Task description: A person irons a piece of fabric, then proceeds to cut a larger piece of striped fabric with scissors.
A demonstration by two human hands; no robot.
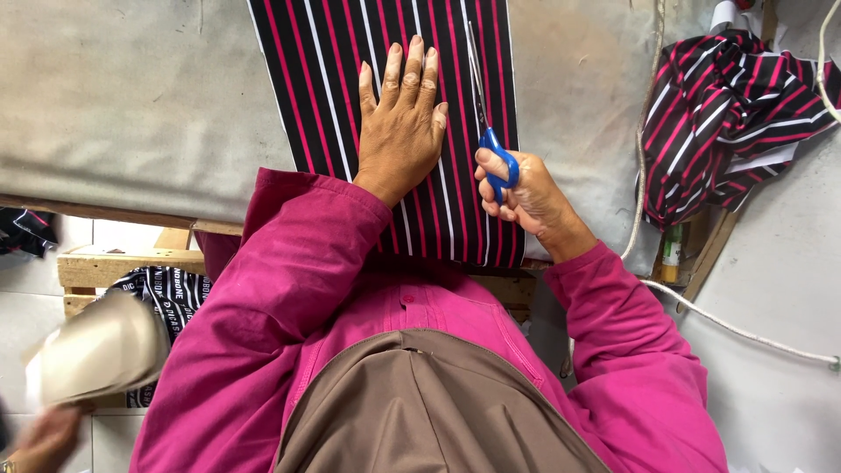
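Striped black-and-pink cloth (385, 52) lies on the grey table (131, 105). Left hand (401, 123), fingers flat and together, pins it taut; right hand (521, 197) grips blue scissors (491, 131) cutting along a stripe. Spare cloth (727, 114) is heaped at the right.

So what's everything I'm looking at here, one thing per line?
striped fabric: one, black with pink and white stripes, flat on the table
scissors: one, blue handles, blades along the fabric's right side
table cover: one, grey, under the fabric
bundled striped cloth: one heap, same stripes, far right
cord: one, white, lower right
wooden frame: one, pale, lower left
another person's hand: one, bottom left corner, by a blurred beige thing
left hand: flat on the fabric
right hand: in the scissor handles
sleeves: two, magenta
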